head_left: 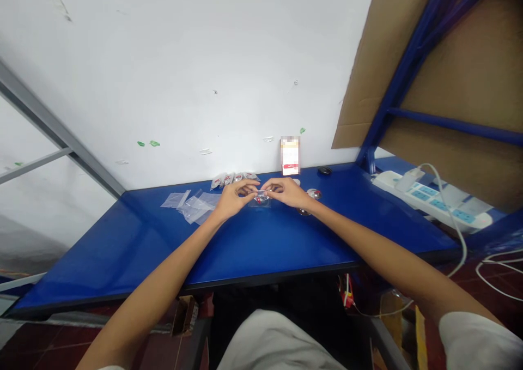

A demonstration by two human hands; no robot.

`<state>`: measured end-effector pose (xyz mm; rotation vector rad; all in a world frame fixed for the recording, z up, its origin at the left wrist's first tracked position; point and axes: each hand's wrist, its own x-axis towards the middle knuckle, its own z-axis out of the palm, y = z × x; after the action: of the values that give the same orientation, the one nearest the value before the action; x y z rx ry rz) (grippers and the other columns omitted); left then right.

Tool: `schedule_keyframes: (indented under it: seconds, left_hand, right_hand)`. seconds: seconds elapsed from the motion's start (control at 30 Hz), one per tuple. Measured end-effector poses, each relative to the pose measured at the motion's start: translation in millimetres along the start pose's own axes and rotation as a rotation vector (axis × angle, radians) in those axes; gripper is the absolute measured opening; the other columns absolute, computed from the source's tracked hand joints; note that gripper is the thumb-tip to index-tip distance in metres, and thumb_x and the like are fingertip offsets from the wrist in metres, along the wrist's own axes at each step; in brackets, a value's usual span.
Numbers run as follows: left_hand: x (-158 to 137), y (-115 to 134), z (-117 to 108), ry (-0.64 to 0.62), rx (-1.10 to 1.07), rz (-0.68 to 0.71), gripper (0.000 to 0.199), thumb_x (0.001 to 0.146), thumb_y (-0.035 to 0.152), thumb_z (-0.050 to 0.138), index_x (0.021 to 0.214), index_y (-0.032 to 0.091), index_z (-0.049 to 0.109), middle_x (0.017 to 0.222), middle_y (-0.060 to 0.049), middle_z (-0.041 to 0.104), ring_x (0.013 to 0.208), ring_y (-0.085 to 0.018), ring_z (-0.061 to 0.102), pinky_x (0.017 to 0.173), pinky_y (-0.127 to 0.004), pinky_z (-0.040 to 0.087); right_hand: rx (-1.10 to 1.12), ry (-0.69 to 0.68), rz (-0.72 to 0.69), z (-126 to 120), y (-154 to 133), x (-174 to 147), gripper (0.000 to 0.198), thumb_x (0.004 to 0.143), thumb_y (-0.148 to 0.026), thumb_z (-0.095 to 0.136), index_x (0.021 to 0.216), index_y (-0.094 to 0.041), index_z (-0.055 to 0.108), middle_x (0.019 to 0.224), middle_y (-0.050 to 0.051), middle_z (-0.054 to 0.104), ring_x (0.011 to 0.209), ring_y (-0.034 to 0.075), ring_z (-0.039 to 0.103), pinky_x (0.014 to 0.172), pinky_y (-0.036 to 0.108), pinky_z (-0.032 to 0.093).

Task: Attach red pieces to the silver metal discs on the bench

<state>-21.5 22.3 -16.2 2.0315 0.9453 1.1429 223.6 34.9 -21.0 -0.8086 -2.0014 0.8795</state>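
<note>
Pale clothing (278, 343) fronts the counter (253, 250). Well inside its near edge, left hand (238, 198) and right hand (287, 192) pinch a clear bag (260, 200).

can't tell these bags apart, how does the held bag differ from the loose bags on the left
The held bag has a shiny round piece in it, while the loose bags look flat. The held bag is pinched near its top edge by the left hand and right hand; the loose bags lie overlapping on the blue table. Both are clear plastic.
</note>
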Motion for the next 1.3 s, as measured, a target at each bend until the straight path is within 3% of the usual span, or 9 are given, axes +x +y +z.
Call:
schedule_keyframes:
  seconds: [0.13,0.27,0.4,0.6,0.77,0.97,1.1,1.3]
  left_hand:
    - [0.0,-3.4,-1.5,-0.039,0.064,-0.009,0.03,0.093,0.041,0.075,0.115,0.021,0.081,0.101,-0.008,0.08,0.091,-0.023,0.074,0.084,-0.035,0.061]
    - [0.0,-4.7,-2.6,-0.035,0.098,0.023,0.026,0.095,0.042,0.072,0.106,0.022,0.083,0.1,-0.008,0.08,0.087,-0.023,0.074,0.077,-0.033,0.06]
    - [-0.8,-2.1,-2.9,-0.039,0.103,0.036,0.024,0.094,0.04,0.073,0.105,0.021,0.083,0.101,-0.008,0.081,0.084,-0.021,0.074,0.076,-0.032,0.06]
    - [-2.4,2.9,-4.6,-0.035,0.011,-0.028,0.028,0.094,0.043,0.075,0.108,0.019,0.078,0.102,-0.007,0.081,0.086,-0.021,0.078,0.081,-0.034,0.064]
    - [-1.1,3.4,-6.5,-0.036,-0.123,-0.086,0.035,0.091,0.046,0.08,0.112,0.018,0.074,0.101,-0.009,0.08,0.079,-0.022,0.079,0.068,-0.031,0.066]
    - [1.2,7.7,-10.7,0.026,-0.196,-0.028,0.023,0.089,0.037,0.079,0.098,0.016,0.079,0.094,-0.008,0.08,0.074,-0.019,0.074,0.069,-0.031,0.064]
    - [1.0,9.3,-16.0,-0.015,-0.162,-0.03,0.022,0.091,0.036,0.076,0.099,0.017,0.083,0.097,-0.008,0.082,0.076,-0.02,0.075,0.078,-0.035,0.064]
    - [2.8,1.3,-5.2,0.045,-0.133,-0.103,0.028,0.087,0.043,0.082,0.094,0.016,0.08,0.088,-0.007,0.08,0.077,-0.021,0.074,0.075,-0.034,0.062]
  right_hand:
    - [-0.041,0.033,-0.022,-2.8,-2.5,-0.8,0.023,0.094,-0.038,0.071,0.104,-0.02,0.082,0.1,0.007,0.08,0.089,0.021,0.074,0.082,0.033,0.059]
    - [-0.018,-0.02,0.002,-3.4,-0.9,-1.6,0.031,0.09,-0.042,0.078,0.112,-0.021,0.081,0.096,0.006,0.079,0.087,0.021,0.074,0.079,0.033,0.06]
    - [-0.001,-0.022,0.013,-3.5,1.5,-0.6,0.025,0.09,-0.041,0.077,0.101,-0.02,0.083,0.094,0.007,0.08,0.082,0.021,0.073,0.078,0.034,0.06]
    - [0.176,0.003,0.031,-5.8,-4.8,0.7,0.028,0.088,-0.043,0.081,0.103,-0.019,0.082,0.084,0.005,0.077,0.076,0.02,0.072,0.075,0.033,0.06]
    - [0.228,0.037,0.043,-6.6,-5.2,1.9,0.033,0.085,-0.047,0.084,0.104,-0.02,0.082,0.09,0.006,0.079,0.08,0.02,0.072,0.075,0.033,0.06]
    - [0.345,0.095,0.082,-6.0,5.9,4.8,0.031,0.079,-0.047,0.09,0.096,-0.021,0.084,0.093,0.006,0.08,0.081,0.021,0.074,0.077,0.035,0.062]
    - [0.239,0.093,0.008,-7.3,1.1,3.1,0.025,0.084,-0.045,0.085,0.095,-0.022,0.085,0.096,0.007,0.078,0.084,0.021,0.073,0.079,0.035,0.061]
    - [-0.042,0.1,-0.116,-7.5,-9.4,0.6,0.016,0.093,-0.031,0.073,0.099,-0.022,0.084,0.089,0.004,0.075,0.076,0.017,0.068,0.073,0.03,0.055]
